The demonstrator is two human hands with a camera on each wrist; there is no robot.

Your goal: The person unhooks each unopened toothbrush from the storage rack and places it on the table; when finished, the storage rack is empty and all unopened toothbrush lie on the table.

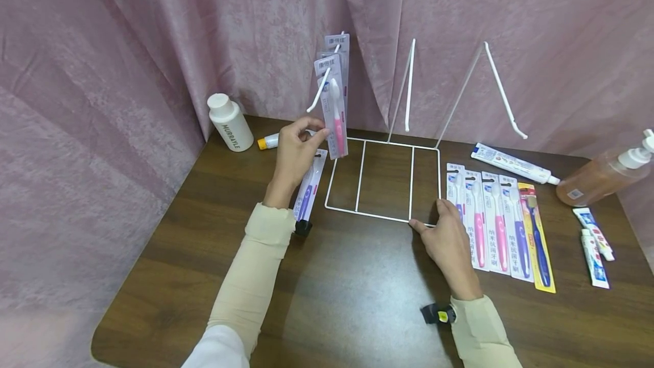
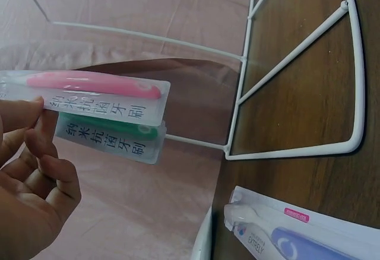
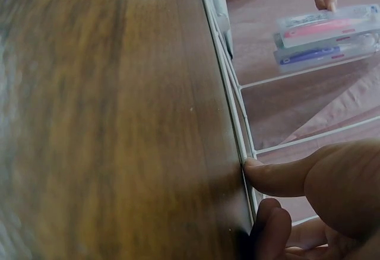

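On the left hook of a white wire display rack (image 1: 411, 180) hangs a packaged pink toothbrush (image 1: 338, 124), in front of other packs. My left hand (image 1: 298, 149) pinches this pink pack's lower left edge between thumb and fingertips. Behind it, the left wrist view shows a packaged green toothbrush (image 2: 113, 135); a packaged blue toothbrush (image 3: 314, 56) hangs there in the right wrist view. My right hand (image 1: 448, 240) grips the front right corner of the rack's base, thumb on the wire (image 3: 237, 135) and fingers curled beside it. The middle and right hooks carry nothing.
A packaged purple toothbrush (image 1: 309, 189) lies beside my left wrist. Right of the rack lie several toothbrush packs (image 1: 494, 226), a yellow pack (image 1: 536, 237), a toothpaste tube (image 1: 513, 163) and small tubes (image 1: 594, 257). A pump bottle (image 1: 598, 178) and a white bottle (image 1: 232, 126) flank them.
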